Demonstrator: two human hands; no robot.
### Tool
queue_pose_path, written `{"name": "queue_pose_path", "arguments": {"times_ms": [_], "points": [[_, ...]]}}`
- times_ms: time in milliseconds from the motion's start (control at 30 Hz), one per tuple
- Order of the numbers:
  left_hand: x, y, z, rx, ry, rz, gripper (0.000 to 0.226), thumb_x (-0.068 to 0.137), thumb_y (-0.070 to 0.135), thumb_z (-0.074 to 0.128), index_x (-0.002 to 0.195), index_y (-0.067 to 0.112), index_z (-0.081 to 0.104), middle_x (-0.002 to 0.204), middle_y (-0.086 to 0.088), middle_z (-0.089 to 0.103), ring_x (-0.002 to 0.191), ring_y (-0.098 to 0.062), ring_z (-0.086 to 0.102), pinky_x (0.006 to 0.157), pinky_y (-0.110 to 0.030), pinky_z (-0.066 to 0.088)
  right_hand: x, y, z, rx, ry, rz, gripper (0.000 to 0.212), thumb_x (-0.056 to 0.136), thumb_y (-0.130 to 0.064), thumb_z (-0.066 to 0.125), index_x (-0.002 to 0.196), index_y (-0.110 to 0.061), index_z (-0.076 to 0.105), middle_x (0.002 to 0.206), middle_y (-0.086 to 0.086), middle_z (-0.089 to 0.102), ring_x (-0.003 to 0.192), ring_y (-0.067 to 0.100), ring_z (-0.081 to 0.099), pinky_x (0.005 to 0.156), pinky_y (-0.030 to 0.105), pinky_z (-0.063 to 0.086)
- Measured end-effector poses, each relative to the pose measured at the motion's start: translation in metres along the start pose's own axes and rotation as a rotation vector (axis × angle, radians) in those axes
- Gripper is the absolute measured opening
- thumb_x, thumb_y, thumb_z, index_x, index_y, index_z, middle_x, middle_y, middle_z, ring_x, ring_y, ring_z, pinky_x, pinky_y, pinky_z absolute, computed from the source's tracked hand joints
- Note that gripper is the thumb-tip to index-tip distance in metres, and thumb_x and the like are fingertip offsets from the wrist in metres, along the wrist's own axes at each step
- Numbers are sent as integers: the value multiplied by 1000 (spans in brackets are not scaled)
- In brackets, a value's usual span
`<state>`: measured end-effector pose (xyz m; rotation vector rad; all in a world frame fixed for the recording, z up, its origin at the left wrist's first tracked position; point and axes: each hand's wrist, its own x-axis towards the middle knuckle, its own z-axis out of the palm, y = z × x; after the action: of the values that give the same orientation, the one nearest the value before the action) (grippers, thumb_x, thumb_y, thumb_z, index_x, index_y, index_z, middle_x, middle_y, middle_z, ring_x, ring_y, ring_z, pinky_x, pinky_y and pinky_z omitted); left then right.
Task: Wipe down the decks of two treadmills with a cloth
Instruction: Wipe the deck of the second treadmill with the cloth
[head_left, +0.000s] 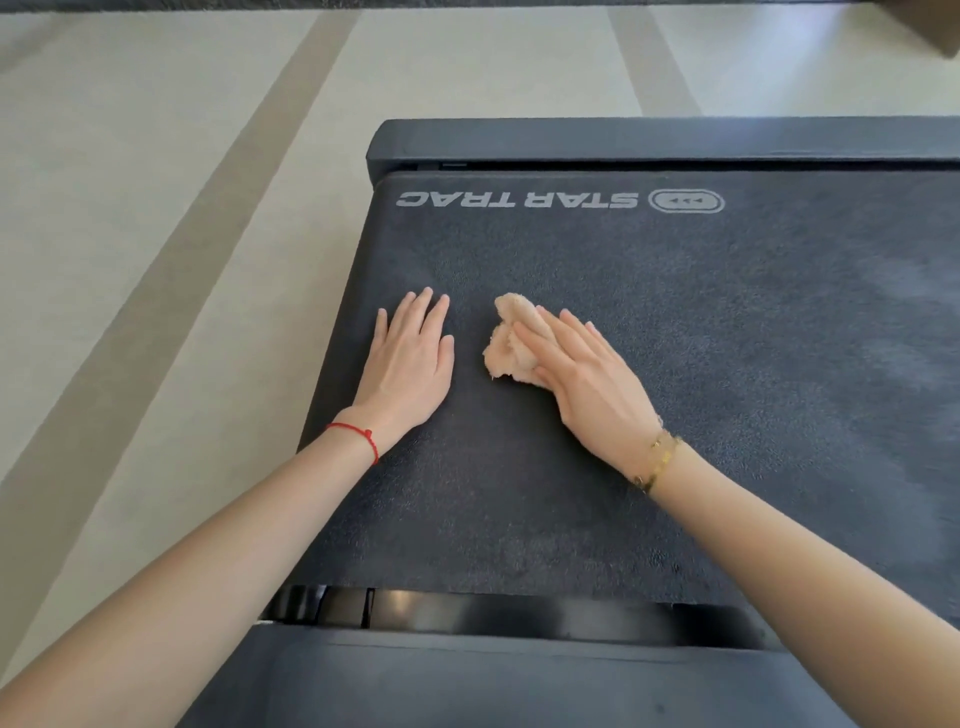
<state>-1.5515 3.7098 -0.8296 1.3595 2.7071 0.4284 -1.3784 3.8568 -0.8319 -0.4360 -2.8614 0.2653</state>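
Note:
A dark grey treadmill deck (675, 322) with a white STAR TRAC logo fills the middle and right of the head view. A bunched beige cloth (506, 338) lies on the belt left of centre. My right hand (587, 379) presses down on the cloth with straight fingers, covering its right part. Flat on the belt just left of the cloth, near the deck's left edge, rests my left hand (410, 358), with a red string on its wrist.
The deck's rear end cap (623, 140) runs across beyond the logo. A dark motor cover (493, 675) and a glossy gap lie near me. Pale floor with darker stripes (156, 234) stretches to the left and beyond.

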Motion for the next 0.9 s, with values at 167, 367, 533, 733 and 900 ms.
{"name": "queue_pose_path", "arguments": {"times_ms": [167,367,533,733,900], "points": [[26,-3,4,24,16,-62,54,107,31,27,157,15,17,165,-5,12,153,-21,4,124,-44,2,85,45,2,76,24,184,67,101,-4,36,156,-30,8,161,-1,23,148,36,15,122,44,9],[52,-2,11,101,42,-102,56,106,33,23,158,17,11,165,-5,9,153,-21,2,124,-46,3,122,42,12,97,39,-85,61,102,-9,39,155,-29,17,158,-4,29,144,31,26,120,42,14],[54,-5,18,161,49,-91,61,101,39,12,158,17,8,166,-5,7,153,-21,1,124,-46,5,155,75,14,190,-51,-206,54,102,-10,42,153,-23,27,156,1,33,147,33,21,121,45,17],[54,0,17,184,62,-105,62,100,41,6,158,18,9,166,-2,7,153,-19,1,124,-45,8,259,71,35,193,19,29,58,99,-6,36,152,-28,23,148,4,43,142,36,28,119,46,17],[53,-6,15,186,56,-106,63,99,42,4,158,19,8,166,-2,7,153,-17,1,125,-43,7,255,48,47,184,52,-226,67,93,2,40,148,-35,29,144,-4,46,117,31,47,104,43,37]]}}
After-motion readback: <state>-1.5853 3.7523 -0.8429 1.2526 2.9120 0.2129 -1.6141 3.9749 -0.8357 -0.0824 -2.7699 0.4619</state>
